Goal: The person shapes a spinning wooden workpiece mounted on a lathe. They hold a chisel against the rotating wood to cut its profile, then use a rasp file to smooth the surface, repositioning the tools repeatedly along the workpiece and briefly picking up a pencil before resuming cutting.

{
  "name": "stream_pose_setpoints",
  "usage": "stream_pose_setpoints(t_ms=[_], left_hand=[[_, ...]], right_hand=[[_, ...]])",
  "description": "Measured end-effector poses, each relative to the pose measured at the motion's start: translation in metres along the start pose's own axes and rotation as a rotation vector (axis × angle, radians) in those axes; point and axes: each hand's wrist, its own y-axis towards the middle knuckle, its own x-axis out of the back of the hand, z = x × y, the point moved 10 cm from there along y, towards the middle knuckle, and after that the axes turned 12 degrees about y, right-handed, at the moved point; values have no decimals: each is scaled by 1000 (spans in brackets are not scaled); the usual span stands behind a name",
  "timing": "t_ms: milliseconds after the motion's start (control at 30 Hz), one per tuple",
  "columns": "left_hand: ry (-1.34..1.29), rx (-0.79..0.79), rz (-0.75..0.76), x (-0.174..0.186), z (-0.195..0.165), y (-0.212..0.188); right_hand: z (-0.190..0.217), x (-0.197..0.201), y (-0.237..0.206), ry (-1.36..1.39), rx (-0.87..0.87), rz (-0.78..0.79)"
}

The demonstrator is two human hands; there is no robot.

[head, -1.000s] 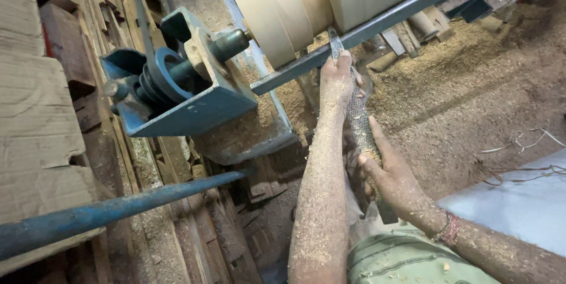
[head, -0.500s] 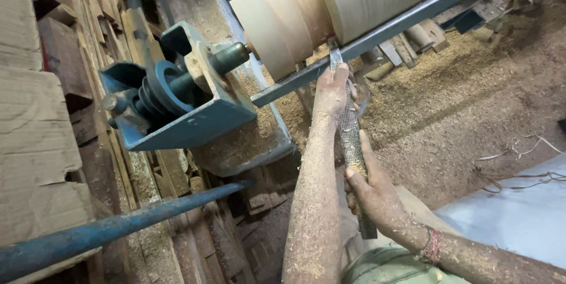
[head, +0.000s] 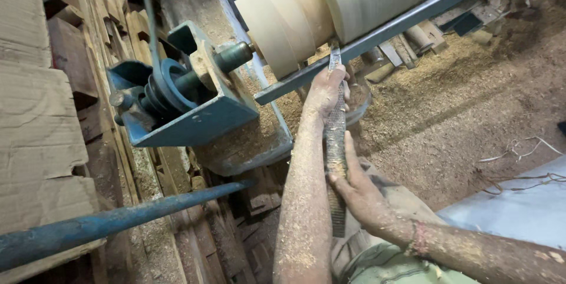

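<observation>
In the head view, the left hand point(head: 326, 88) gripped the long turning tool point(head: 336, 142) near its tip at 12 o'clock, against the steel tool rest point(head: 389, 27). The right hand point(head: 359, 192) closed around its handle toward 5 o'clock. The pale wooden workpiece point(head: 330, 7) sat just above; sawdust point(head: 448, 113) covered the floor at 3 o'clock.

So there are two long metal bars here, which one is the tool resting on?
The grey flat bar running in front of the turned wood; the tool crosses it by the left hand. The blue round bar lies apart, lower left.
</observation>
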Motion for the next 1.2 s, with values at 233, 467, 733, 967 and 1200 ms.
stream_pose_setpoints(t_ms=[233,467,733,967,1200], left_hand=[[64,-22,53,14,-7,-2],[88,10,51,17,-3,-3],[10,-84,21,7,10,20],[195,-245,-325,4,2,19],[317,-190,-723,-3,-3,1]], right_hand=[[8,-29,6,74,102,27],[2,-30,8,109,82,1],[-16,-1,10,127,-3,-12],[-18,80,-6,18,-337,-203],[1,127,4,-405,-331,-111]])
